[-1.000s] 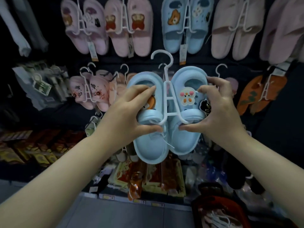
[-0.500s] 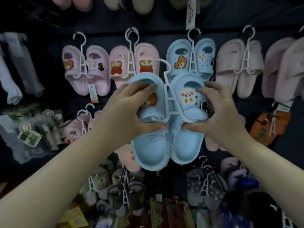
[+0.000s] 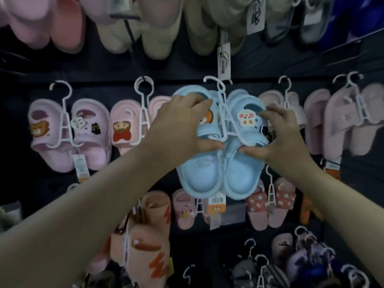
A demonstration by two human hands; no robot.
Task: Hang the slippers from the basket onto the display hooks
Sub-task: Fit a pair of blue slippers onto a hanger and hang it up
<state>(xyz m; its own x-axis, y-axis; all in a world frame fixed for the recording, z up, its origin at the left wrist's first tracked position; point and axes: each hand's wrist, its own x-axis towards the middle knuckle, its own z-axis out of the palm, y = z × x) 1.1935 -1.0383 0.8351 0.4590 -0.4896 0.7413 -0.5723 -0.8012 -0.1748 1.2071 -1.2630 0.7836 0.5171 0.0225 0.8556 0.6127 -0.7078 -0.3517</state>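
Note:
A pair of light blue slippers (image 3: 216,175) with cartoon charms sits on a white plastic hanger (image 3: 221,104). My left hand (image 3: 182,125) grips the left slipper's strap, thumb under it. My right hand (image 3: 276,136) grips the right slipper's strap in the same way. The hanger's hook (image 3: 214,81) is up at the dark display rail, level with the hooks of the neighbouring pairs; whether it sits on a display hook I cannot tell. Another blue pair seems to hang right behind, mostly hidden. The basket is out of view.
Pink slippers (image 3: 68,132) hang to the left and pale pink ones (image 3: 342,125) to the right on the same row. Beige and pink pairs with tags (image 3: 224,61) hang above. Orange-patterned (image 3: 149,246) and dark pairs crowd the rows below.
Both hands have lifted the blue pair upward and slightly right, from the lower row to the row with the pink pairs. The view has tilted up with them.

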